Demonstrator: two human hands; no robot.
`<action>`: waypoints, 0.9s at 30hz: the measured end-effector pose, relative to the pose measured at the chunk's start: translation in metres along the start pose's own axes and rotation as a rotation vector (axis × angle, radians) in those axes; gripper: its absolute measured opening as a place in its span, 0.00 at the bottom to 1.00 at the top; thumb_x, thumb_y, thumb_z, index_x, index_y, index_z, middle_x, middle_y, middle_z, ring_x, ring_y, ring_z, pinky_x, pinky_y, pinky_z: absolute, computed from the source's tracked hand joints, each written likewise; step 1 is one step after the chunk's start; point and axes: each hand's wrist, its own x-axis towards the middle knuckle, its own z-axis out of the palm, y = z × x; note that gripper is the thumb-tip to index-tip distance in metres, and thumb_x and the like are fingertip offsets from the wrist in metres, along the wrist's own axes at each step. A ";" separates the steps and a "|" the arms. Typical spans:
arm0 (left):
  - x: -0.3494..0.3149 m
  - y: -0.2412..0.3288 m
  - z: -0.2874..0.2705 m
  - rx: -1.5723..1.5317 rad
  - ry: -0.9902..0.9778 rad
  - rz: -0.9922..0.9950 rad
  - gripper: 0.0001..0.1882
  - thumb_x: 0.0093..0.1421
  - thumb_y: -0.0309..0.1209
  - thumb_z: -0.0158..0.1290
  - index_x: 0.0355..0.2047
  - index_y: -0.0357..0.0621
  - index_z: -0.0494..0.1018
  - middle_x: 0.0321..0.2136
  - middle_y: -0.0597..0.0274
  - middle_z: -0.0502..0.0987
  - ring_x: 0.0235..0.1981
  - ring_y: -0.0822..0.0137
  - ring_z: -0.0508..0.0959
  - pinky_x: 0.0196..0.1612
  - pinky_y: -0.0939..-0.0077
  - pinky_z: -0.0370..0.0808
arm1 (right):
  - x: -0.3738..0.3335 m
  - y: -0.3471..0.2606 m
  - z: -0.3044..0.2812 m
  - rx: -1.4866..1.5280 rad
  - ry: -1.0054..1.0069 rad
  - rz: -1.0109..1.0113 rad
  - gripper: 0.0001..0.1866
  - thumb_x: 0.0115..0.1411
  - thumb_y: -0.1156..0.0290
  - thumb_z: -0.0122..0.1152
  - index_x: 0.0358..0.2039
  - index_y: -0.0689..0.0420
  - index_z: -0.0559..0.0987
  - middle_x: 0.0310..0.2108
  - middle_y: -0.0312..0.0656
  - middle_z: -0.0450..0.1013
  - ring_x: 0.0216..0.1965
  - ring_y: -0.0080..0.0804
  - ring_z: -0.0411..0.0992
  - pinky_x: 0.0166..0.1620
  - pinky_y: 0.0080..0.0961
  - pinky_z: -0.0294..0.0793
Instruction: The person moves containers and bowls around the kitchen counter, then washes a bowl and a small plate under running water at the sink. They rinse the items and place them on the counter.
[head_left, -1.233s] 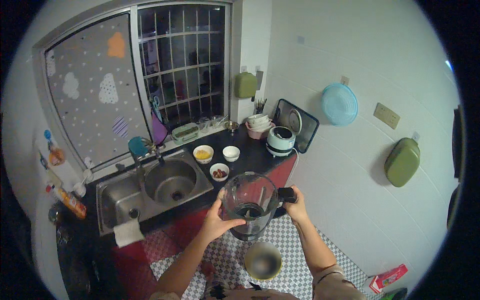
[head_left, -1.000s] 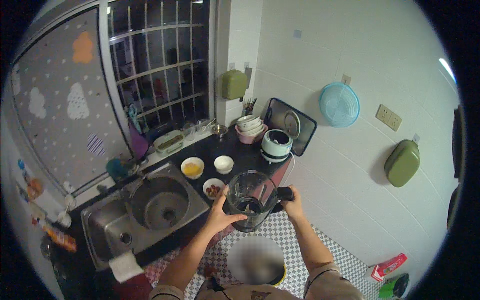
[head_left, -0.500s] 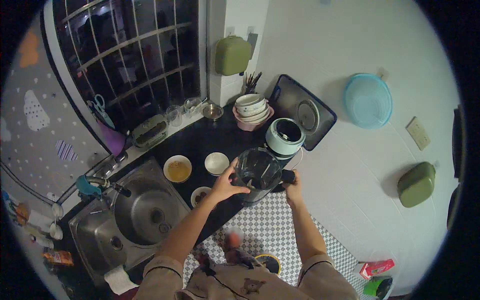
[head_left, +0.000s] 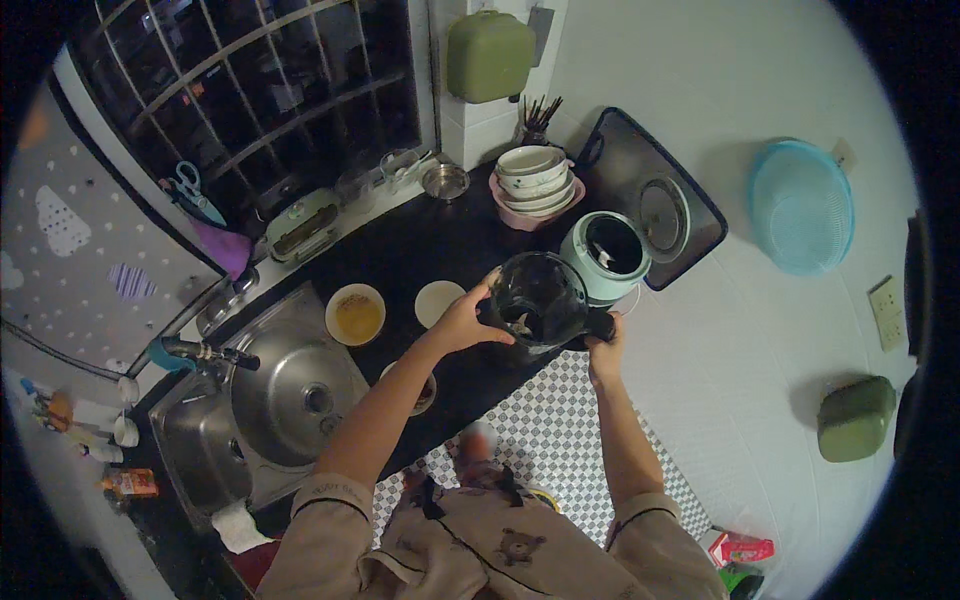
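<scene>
I hold a clear blender jug (head_left: 541, 290) with a black handle over the counter's front edge, its open mouth facing up. My left hand (head_left: 468, 322) is spread against the jug's left side, with the thumb along its near wall. My right hand (head_left: 606, 352) grips the black handle. Some small pale pieces show low in the jug; what they are I cannot tell. Just beyond it stands a mint-green cooker (head_left: 588, 268) with its lid (head_left: 664, 218) up. Near my left hand are a white bowl (head_left: 436, 303) and a bowl of yellowish liquid (head_left: 356, 315).
A bowl with dark contents (head_left: 426, 396) is partly hidden by my left forearm. The steel sink (head_left: 275, 385) lies left. Stacked bowls (head_left: 532, 180) stand at the back in a pink basin (head_left: 515, 217), beside a dark tray (head_left: 697, 232) against the wall.
The jug, held in both hands, has moved away from me and closer to the cooker. The whole view has shifted a little.
</scene>
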 end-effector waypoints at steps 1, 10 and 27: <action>0.001 0.006 -0.002 0.018 -0.032 -0.034 0.57 0.35 0.33 0.69 0.62 0.50 0.44 0.57 0.58 0.57 0.57 0.61 0.60 0.53 0.61 0.63 | 0.000 0.002 0.000 0.026 0.010 0.025 0.22 0.37 0.92 0.45 0.33 0.53 0.68 0.28 0.30 0.64 0.31 0.21 0.62 0.36 0.18 0.64; 0.001 -0.004 -0.007 -0.011 -0.050 0.003 0.58 0.36 0.36 0.68 0.62 0.49 0.41 0.61 0.58 0.51 0.59 0.60 0.57 0.55 0.60 0.61 | 0.001 0.003 0.008 0.007 0.033 0.128 0.25 0.37 0.91 0.45 0.38 0.56 0.68 0.34 0.34 0.67 0.38 0.26 0.65 0.45 0.22 0.64; -0.276 -0.128 -0.047 -0.033 0.640 -0.272 0.17 0.54 0.26 0.54 0.45 0.40 0.67 0.39 0.59 0.73 0.38 0.71 0.74 0.41 0.76 0.71 | -0.166 0.066 0.059 -0.236 -0.362 0.656 0.24 0.56 0.62 0.52 0.51 0.52 0.58 0.29 0.36 0.68 0.26 0.23 0.68 0.25 0.17 0.67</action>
